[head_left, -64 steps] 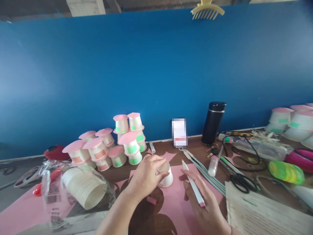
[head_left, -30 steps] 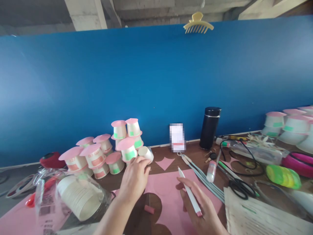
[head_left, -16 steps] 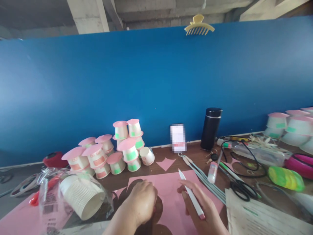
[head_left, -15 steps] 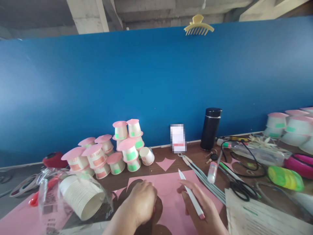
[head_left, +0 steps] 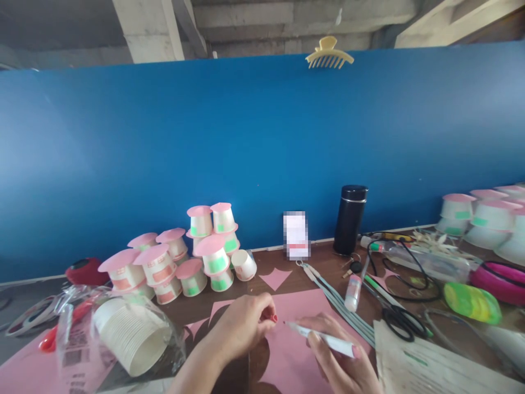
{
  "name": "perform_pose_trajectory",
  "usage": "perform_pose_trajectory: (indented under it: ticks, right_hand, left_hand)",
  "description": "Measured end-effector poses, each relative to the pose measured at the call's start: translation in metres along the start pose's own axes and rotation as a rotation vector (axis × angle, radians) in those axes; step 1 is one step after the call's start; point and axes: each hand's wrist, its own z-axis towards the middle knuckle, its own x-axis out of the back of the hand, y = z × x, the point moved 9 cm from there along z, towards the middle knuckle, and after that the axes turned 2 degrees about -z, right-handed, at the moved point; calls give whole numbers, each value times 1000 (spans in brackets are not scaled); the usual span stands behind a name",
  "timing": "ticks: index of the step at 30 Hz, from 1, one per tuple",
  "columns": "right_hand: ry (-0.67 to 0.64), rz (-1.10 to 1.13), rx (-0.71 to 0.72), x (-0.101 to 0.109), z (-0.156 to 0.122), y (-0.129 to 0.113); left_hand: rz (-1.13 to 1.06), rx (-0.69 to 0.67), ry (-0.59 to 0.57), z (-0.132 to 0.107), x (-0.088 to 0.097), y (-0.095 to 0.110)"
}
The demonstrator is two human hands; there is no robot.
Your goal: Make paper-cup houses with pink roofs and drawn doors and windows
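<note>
My right hand [head_left: 342,353] grips a white marker [head_left: 328,340] with a pink end, its dark tip pointing left above the pink paper sheet [head_left: 297,306]. Pinched in the fingers of my left hand [head_left: 246,323] is a small red cap [head_left: 274,318], just left of the marker's tip. Curved pieces have been cut out of the sheet's left side, and the brown table shows through there. Beyond the sheet lies a pink paper scrap [head_left: 276,278].
Stacked paper cups with pink tops [head_left: 213,254] stand behind on the left, near bagged cups [head_left: 131,334]. A black flask [head_left: 350,219], a glue stick [head_left: 353,293], black-handled scissors [head_left: 404,323] and a lanyard [head_left: 336,298] lie to the right. A blue partition [head_left: 258,137] rises behind.
My left hand has lifted and shifted right, and the red cap now shows in its fingers. The marker in my right hand has swung from upright-leaning to nearly level, tip leftward.
</note>
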Motion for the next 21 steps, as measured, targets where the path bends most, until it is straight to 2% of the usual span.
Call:
perform_pose_trajectory:
  ticks: [3,7,16,19,21]
  right_hand:
    - [-89,117,-49,-10,-1,8]
    - [-97,144,-105,-15,-3,19]
    - [-185,140,-156,-23,-4,27]
    - [-177,156,-206,-23,-3,28]
    - [-110,188,-251,-19,-4,29]
  left_hand:
    - [-37,-14,-37,-2,-3,6]
    - [-37,-32,-65,-3,-4,13]
    - [-33,-130,8,-4,0,28]
    - [-89,-158,23,-5,1,36]
    - [-136,-162,26,-5,1,39]
